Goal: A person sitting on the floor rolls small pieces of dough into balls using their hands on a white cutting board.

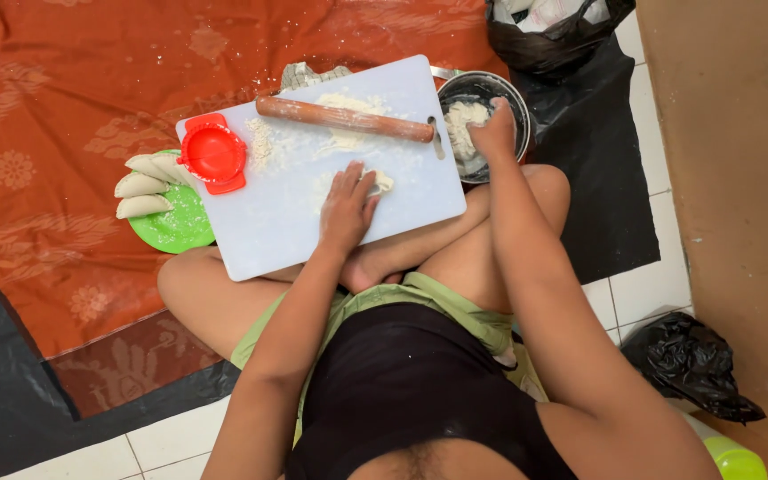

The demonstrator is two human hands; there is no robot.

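Pressing down on a small piece of dough (380, 181), the left hand (347, 210) lies flat with fingers spread near the middle of the white cutting board (260, 233), which rests across the person's crossed legs. The right hand (494, 133) reaches off the board's right edge into the steel bowl (517, 100), fingers pinched closed on the dough mass (462, 120) there. A wooden rolling pin (345, 118) lies along the board's far side, untouched. A red dumpling press (213, 153) sits on the board's left corner, and beyond that edge a green plate (180, 227) carries folded dumplings (141, 186). By my judgement the portioning step is in hand; rolling would call for a free hand on the pin.
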